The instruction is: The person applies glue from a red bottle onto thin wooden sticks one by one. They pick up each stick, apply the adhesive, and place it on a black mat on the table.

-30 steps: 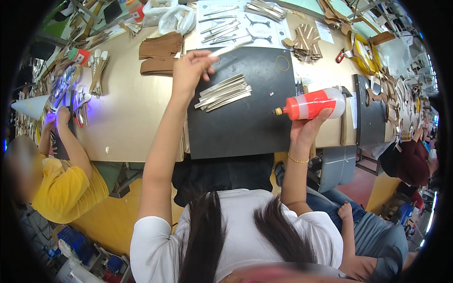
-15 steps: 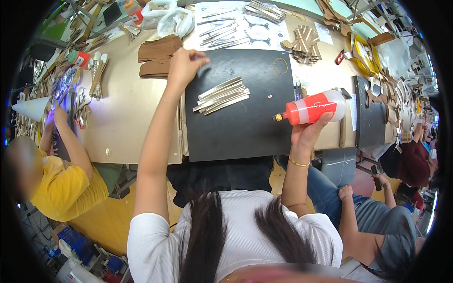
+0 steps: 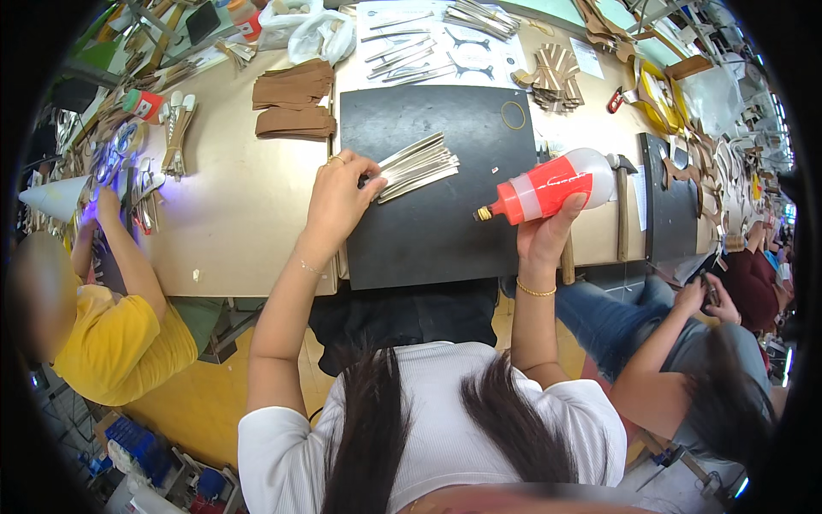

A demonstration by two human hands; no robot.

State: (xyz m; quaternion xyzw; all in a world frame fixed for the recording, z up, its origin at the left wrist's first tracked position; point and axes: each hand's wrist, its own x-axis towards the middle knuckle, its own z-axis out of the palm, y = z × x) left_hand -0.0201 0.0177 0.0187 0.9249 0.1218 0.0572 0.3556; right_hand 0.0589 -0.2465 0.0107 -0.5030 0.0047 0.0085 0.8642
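My right hand [image 3: 548,231] grips a clear squeeze bottle [image 3: 558,184] with a red label and red cap. The bottle lies nearly level, its narrow nozzle pointing left above a black board [image 3: 428,248]. On that board lies a fanned bundle of thin pale strips [image 3: 421,170]. My left hand [image 3: 344,190] is at the bundle's left end, fingers curled and pinched on the strip ends. Just beyond it are two stacks of brown strips [image 3: 296,122], folded or layered.
A rubber band [image 3: 513,116] lies on the board's far right. A hammer [image 3: 622,206] rests right of the bottle. Patterned paper sheets [image 3: 428,60] with more strips lie at the back. A plastic bag [image 3: 321,36] stands far left. Co-workers sit on both sides, one in a yellow shirt [image 3: 111,343].
My left hand has come down from the brown stacks to the pale strips. The bottle in my right hand has shifted slightly left. The person at right has brought both hands together.
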